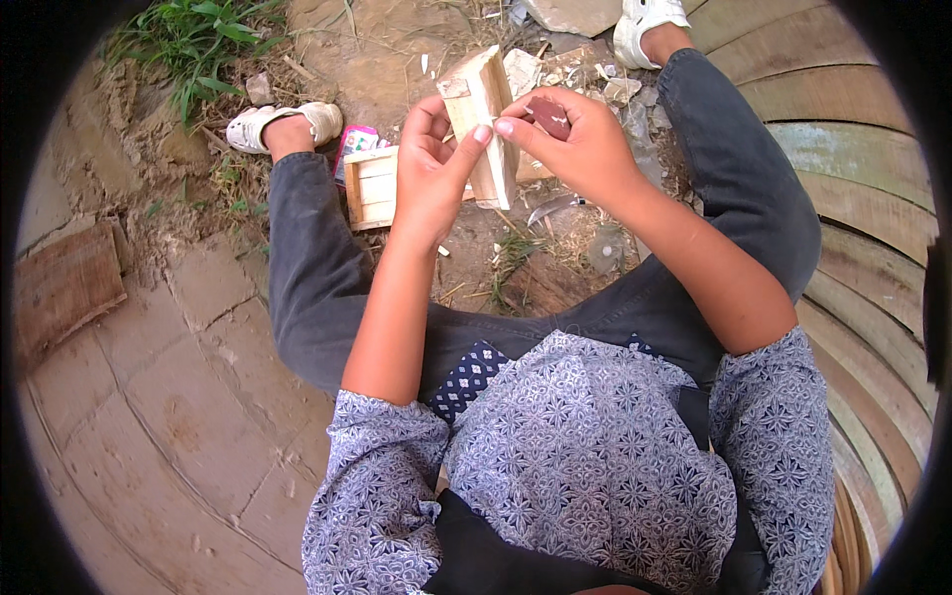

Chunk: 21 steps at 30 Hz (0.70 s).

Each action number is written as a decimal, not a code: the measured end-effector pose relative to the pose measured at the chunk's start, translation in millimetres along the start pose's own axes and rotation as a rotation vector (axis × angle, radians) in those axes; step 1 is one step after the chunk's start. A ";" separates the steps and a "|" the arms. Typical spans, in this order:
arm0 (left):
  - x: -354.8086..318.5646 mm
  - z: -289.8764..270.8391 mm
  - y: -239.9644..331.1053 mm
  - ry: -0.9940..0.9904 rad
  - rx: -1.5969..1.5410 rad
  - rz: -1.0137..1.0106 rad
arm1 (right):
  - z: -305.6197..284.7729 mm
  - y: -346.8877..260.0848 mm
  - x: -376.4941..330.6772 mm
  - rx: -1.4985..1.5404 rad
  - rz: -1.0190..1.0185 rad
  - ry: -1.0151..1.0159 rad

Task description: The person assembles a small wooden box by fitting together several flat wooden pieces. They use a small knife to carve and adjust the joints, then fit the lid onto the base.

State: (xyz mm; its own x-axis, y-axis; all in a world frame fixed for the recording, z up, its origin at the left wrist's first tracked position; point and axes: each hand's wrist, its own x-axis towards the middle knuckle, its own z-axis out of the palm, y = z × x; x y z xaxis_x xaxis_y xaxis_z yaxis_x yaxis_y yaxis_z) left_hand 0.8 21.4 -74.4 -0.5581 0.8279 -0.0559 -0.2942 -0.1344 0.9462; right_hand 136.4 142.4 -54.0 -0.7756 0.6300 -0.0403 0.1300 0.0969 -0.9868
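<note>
Between my knees, a pale, box-like wooden piece (pixel 483 87) is held up at a tilt. My left hand (pixel 431 164) is closed round its left side, with the thumb pressed on the near face. My right hand (pixel 585 144) is closed on a flat reddish-brown piece (pixel 548 116) with a few light marks; I cannot tell what it is made of. The right thumb and fingertips meet at the wooden piece's right edge. Whether they pinch something small there is too fine to make out. Below the hands, a slatted wooden frame (pixel 373 188) lies on the ground.
A curved metal blade (pixel 551 209) lies on the dirt close to my hands. Near my left foot is a pink-edged packet (pixel 359 141). Wood chips and stone bits (pixel 620 89) litter the ground ahead. Curved wooden planks (pixel 843 149) line the right; paving slabs (pixel 188 397) spread left.
</note>
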 end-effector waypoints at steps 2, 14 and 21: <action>-0.5 3.2 -2.6 -0.015 0.066 0.049 | -2.5 -3.1 0.4 -0.033 0.029 -0.022; -0.2 9.3 -9.0 0.018 -0.012 -0.005 | 3.6 21.5 4.4 0.037 -0.022 -0.072; 2.4 -6.4 -11.1 0.104 -0.329 -0.201 | -5.5 5.0 5.2 0.171 -0.022 0.027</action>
State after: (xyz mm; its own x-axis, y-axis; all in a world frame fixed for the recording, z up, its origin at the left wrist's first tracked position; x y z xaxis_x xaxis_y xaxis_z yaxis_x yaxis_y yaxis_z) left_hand -2.2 21.4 -87.0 -0.5345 0.7983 -0.2775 -0.6292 -0.1567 0.7613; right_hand 136.4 150.4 -58.3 -0.7602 0.6495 -0.0160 0.0043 -0.0195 -0.9998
